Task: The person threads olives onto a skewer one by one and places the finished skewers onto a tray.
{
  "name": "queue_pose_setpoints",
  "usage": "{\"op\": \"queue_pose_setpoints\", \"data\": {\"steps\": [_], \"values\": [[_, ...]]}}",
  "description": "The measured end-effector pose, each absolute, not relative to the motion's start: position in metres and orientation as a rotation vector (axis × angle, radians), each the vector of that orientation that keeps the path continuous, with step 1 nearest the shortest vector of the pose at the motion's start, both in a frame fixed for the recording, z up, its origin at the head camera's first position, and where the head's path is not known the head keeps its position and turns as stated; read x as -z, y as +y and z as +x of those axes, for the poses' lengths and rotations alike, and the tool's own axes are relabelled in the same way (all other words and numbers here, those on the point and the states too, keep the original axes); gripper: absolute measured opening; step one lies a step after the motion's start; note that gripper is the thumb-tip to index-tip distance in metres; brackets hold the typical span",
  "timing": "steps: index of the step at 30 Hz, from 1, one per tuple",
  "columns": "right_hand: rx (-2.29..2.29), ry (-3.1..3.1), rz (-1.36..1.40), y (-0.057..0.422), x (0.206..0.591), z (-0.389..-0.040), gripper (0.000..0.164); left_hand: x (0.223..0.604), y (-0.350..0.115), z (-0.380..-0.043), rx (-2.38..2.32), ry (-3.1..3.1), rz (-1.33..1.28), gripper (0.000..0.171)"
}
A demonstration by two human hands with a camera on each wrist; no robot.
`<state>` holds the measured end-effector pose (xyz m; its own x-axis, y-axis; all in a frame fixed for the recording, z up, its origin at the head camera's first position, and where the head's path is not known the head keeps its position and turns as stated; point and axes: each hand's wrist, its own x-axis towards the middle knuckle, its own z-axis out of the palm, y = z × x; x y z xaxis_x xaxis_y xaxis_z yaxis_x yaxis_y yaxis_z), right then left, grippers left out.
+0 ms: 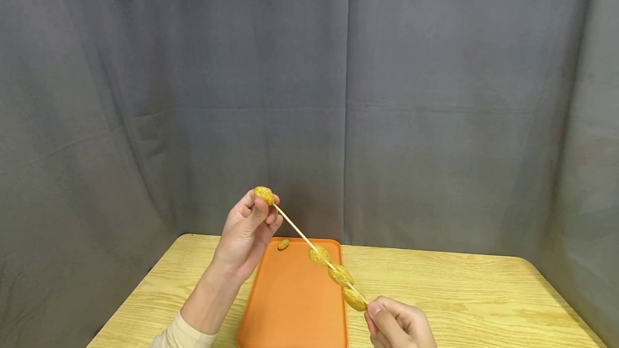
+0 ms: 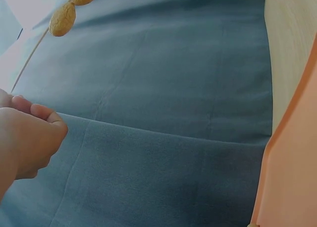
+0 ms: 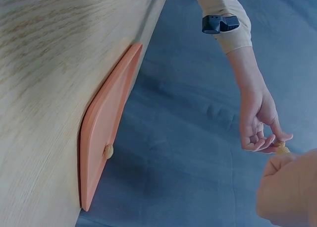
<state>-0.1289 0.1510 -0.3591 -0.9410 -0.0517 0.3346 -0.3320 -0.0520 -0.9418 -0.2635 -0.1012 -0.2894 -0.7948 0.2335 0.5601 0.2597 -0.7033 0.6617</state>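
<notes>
My left hand [image 1: 245, 238] pinches a wrinkled yellow-brown oval piece of food [image 1: 264, 194] between thumb and fingers, at the upper end of a thin wooden skewer [image 1: 294, 225]. Slanting down to the right, the skewer carries three similar ovals, the upper one [image 1: 318, 255], the middle one [image 1: 340, 275] and the lowest one [image 1: 355, 299]. Just below the lowest, my right hand [image 1: 400, 325] pinches the skewer's lower end. In the left wrist view two ovals [image 2: 63, 20] show on the skewer, while the left fingers hide its near end.
Under the hands lies an orange tray [image 1: 296, 305] on a wood-grain table [image 1: 464, 294]. One loose oval [image 1: 283, 244] sits near the tray's far left corner. Grey curtains [image 1: 261, 79] hang behind the table and at both sides.
</notes>
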Motion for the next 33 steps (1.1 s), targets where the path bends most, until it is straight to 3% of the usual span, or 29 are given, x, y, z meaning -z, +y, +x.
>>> {"op": "queue_pose_setpoints", "data": {"steps": [23, 33], "values": [[-1.995, -2.115, 0.260, 0.154, 0.358, -0.130, 0.039, 0.297, -0.100, -0.265, 2.736, -1.393, -1.040, 0.005], [-1.940, -2.160, 0.213, 0.154, 0.356, -0.127, 0.041, 0.302, -0.093, -0.267, 2.801, -1.370, -1.051, 0.008]]}}
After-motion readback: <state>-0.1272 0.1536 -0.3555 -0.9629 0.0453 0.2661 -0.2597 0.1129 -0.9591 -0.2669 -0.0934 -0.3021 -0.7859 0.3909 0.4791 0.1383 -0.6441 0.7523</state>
